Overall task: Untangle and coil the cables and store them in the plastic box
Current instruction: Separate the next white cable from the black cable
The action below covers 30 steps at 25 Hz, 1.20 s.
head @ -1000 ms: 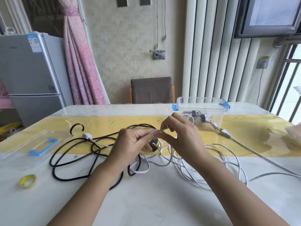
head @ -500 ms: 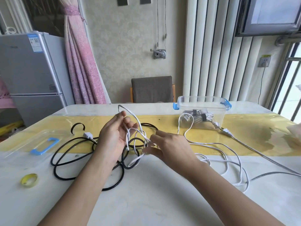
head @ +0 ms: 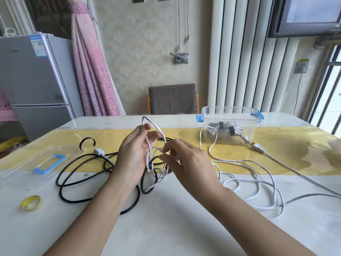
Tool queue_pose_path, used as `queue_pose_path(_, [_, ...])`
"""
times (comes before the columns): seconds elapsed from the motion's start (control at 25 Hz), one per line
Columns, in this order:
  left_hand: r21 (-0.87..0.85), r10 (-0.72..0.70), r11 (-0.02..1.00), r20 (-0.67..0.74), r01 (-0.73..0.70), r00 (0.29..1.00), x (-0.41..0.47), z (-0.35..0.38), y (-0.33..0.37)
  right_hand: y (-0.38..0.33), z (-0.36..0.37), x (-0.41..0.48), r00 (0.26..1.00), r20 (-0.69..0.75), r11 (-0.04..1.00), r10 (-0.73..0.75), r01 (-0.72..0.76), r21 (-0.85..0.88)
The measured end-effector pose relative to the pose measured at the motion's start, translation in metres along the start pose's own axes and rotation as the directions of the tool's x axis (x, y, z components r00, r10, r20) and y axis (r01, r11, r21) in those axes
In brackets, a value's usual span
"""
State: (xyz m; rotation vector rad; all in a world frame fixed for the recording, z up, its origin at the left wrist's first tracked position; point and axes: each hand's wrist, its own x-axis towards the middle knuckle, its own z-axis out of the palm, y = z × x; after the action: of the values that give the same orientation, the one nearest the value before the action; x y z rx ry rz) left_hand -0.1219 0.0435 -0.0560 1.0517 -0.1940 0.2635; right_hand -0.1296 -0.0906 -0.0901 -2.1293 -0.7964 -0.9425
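My left hand (head: 133, 156) stands palm-up over the table's middle and holds loops of the thin white cable (head: 245, 182) draped between thumb and fingers. My right hand (head: 186, 159) pinches a strand of that cable just right of the loops. The rest of the white cable trails in loose curls to the right. A black cable (head: 77, 182) lies in wide loops to the left, partly under my left wrist. The clear plastic box (head: 228, 115) with blue clips stands at the back right and holds coiled, strapped cables.
The box's clear lid (head: 46, 163) with a blue handle lies at the left. A yellow tape roll (head: 30, 203) sits near the front left. A black strap (head: 86, 143) curls behind the cables. A grey cable (head: 295, 172) runs off the right edge. A chair (head: 172, 98) stands behind the table.
My left hand rose and turned palm-up, gathering loops of white cable. My right hand dropped lower and slid along the strand, pulling slack from the right-hand pile.
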Motion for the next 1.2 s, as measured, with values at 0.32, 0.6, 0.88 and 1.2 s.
queue_pose_path(0.32, [0.621, 0.172, 0.664, 0.414, -0.416, 0.894, 0.000, -0.012, -0.015, 0.008, -0.011, 0.008, 0.867, 0.307, 0.799, 0.392, -0.486, 0.353])
queue_pose_path(0.6, [0.740, 0.118, 0.556, 0.380, -0.378, 0.917, -0.008, -0.012, -0.027, 0.026, -0.032, 0.017, 0.752, 0.188, 0.587, 0.631, -0.622, 0.518])
queue_pose_path(0.88, [0.410, -0.202, 0.911, 0.369, 0.036, 0.907, -0.006, -0.012, -0.004, 0.028, -0.054, 0.021, 0.764, 0.367, 0.390, 0.530, -0.604, 0.695])
queue_pose_path(1.2, [0.247, -0.543, 0.830, 0.566, 0.500, 0.620, 0.012, -0.051, 0.017, 0.022, -0.043, 0.014, 0.694, 0.558, 0.660, 0.455, -0.683, 0.312])
